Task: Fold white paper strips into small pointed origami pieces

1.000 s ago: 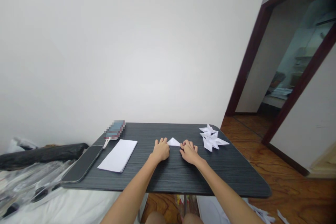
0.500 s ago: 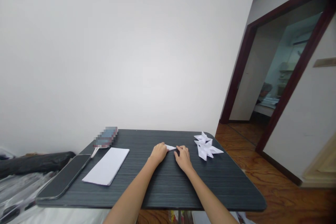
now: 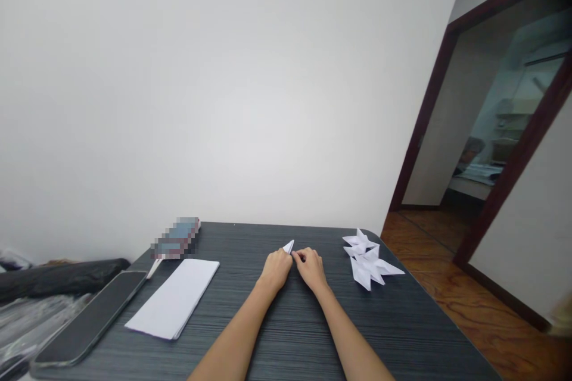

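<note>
Head view: the left hand point(image 3: 276, 266) is curled tight on folded paper point(image 3: 289, 245); just right of that paper, the right hand point(image 3: 310, 268) half-curls, its grip unclear.

Over the middle of the tabletop point(image 3: 290, 333), the left hand point(image 3: 277, 265) hides most of the folded paper point(image 3: 289, 247), leaving just a slim tip in sight, and the contact between that tip and the right hand point(image 3: 310, 266) is too small to make out. Both forearms point(image 3: 235, 339) are cut off by the lower edge of the view, as is the tabletop's near edge. Coarse squares blot out the print on the box point(image 3: 181, 233) at the far left corner, the overlapping paper stars point(image 3: 369, 259) by the far right corner partly hide one another, and the things beyond the doorway point(image 3: 429, 113) are blurred.
</note>
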The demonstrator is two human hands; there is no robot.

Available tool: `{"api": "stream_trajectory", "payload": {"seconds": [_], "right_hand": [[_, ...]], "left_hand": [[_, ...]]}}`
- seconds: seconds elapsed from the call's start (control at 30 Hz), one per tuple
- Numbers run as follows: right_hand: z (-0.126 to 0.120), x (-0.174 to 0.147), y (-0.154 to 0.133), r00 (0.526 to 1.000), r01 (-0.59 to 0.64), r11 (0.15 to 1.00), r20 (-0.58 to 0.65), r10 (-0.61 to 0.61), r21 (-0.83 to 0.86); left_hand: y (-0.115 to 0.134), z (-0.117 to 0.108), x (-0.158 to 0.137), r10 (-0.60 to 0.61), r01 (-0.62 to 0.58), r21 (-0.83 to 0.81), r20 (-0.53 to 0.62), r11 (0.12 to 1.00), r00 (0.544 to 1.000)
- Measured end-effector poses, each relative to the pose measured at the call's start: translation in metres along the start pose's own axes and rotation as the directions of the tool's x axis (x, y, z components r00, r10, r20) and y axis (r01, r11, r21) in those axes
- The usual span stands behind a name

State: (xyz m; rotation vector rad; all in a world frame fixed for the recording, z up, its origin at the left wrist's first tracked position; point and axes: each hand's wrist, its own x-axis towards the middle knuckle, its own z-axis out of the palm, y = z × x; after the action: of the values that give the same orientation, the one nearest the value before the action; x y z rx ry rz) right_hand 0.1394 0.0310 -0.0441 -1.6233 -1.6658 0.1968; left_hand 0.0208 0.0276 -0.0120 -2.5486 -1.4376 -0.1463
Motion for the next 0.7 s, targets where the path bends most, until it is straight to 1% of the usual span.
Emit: {"api": "stream_trajectory", "payload": {"seconds": [0.03, 0.13, 0.2, 0.27, 0.33, 0.4, 0.5, 0.6, 0.7], "right_hand": [[0.001, 0.001, 0.0, 1.0, 0.016, 0.999, 0.017, -0.016, 0.029], [0.003, 0.004, -0.002, 0.999, 0.011, 0.992, 0.03, -0.015, 0.127], [0.002, 0.006, -0.004, 0.999, 0.013, 0.975, 0.033, -0.021, 0.223], [0.002, 0.006, -0.006, 0.999, 0.006, 0.946, 0.041, -0.021, 0.325], [0.0, 0.005, -0.007, 0.998, -0.01, 0.924, 0.064, -0.016, 0.382], [-0.001, 0.004, -0.007, 0.996, -0.017, 0.918, 0.092, -0.021, 0.395], [-0.003, 0.002, -0.008, 0.99, 0.012, 0.926, 0.123, -0.063, 0.377], [-0.004, 0.0, -0.009, 0.991, 0.065, 0.946, 0.094, -0.1, 0.319], [-0.004, -0.002, -0.011, 0.991, 0.106, 0.955, 0.046, -0.123, 0.277]], "left_hand": [[-0.001, -0.001, -0.001, 0.002, -0.002, -0.006, -0.003, 1.0, 1.0], [-0.003, -0.001, -0.003, 0.013, -0.014, -0.034, -0.026, 0.999, 1.0], [-0.003, -0.001, -0.004, 0.019, -0.022, -0.063, -0.051, 0.998, 0.999], [-0.003, 0.001, -0.005, 0.005, -0.012, -0.098, -0.074, 0.995, 0.997], [-0.002, 0.003, -0.005, -0.025, 0.013, -0.136, -0.086, 0.991, 0.996], [-0.002, 0.004, -0.006, -0.049, 0.032, -0.175, -0.091, 0.984, 0.995], [-0.003, 0.006, -0.008, -0.084, 0.06, -0.224, -0.099, 0.973, 0.991], [-0.005, 0.005, -0.009, -0.142, 0.104, -0.262, -0.132, 0.96, 0.981], [-0.007, 0.005, -0.01, -0.168, 0.109, -0.298, -0.182, 0.948, 0.969]]}}
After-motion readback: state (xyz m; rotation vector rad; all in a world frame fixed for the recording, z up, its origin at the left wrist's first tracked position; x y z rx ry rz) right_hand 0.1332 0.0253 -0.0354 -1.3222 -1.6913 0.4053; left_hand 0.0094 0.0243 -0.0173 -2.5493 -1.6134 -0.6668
